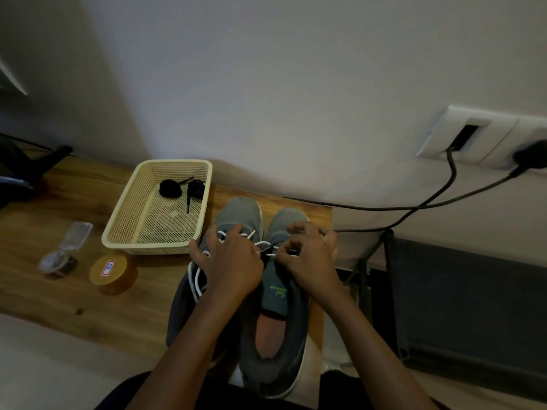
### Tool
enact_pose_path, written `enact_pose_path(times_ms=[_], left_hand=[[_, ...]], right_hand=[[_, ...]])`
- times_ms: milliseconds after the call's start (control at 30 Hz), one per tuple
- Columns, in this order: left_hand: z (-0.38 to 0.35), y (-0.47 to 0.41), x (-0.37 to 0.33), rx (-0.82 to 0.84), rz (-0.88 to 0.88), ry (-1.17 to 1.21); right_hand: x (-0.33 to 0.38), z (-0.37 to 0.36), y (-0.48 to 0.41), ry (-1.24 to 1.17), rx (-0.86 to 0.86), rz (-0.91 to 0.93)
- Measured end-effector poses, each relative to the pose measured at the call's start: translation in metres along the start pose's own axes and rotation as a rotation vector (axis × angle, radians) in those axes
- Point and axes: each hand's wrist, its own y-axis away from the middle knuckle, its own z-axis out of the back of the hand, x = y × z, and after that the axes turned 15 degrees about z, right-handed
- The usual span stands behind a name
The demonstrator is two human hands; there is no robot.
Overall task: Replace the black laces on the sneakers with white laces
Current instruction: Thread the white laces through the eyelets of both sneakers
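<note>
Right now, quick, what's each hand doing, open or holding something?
Left hand: closed, pinching the white lace.
Right hand: closed, pinching the white lace at the right sneaker.

Two grey sneakers, two hands, one cream basket — two rolled black laces inside. One orange tub, two cables. White laces — too tangled to count.

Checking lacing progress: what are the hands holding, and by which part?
The left hand and right hand each pinch the white lace, a short stretch between them above the sneaker tongue.
</note>
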Motion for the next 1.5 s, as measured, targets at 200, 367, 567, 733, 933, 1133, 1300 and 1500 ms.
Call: enact_pose_path(times_ms=[200, 367, 567, 733, 933, 1133, 1300, 1500], left_hand=[[-0.001, -0.001, 0.0, 0.006, 0.002, 0.021], [-0.005, -0.006, 0.002, 0.015, -0.017, 0.054], [-0.012, -0.016, 0.007, 0.059, -0.06, 0.137], [-0.005, -0.011, 0.005, 0.071, -0.067, 0.107], [0.006, 0.001, 0.0, 0.069, -0.052, 0.044], [0.01, 0.003, 0.0, 0.113, -0.059, 0.032], [0.01, 0.01, -0.004, 0.078, -0.06, 0.004], [0.009, 0.019, -0.007, -0.046, -0.188, -0.169]], right_hand=[[0.006, 0.0, 0.0, 0.012, -0.026, -0.017], [0.007, 0.002, 0.001, 0.007, 0.022, -0.012], [0.008, 0.0, 0.001, 0.018, 0.024, -0.027], [0.007, -0.002, 0.002, 0.04, 0.0, -0.005], [0.006, -0.002, 0.002, 0.034, 0.014, -0.006], [0.004, -0.006, 0.002, 0.058, 0.013, 0.003], [0.005, -0.006, 0.003, 0.039, 0.015, 0.037], [0.0, -0.011, 0.004, 0.049, 0.005, 0.055]])
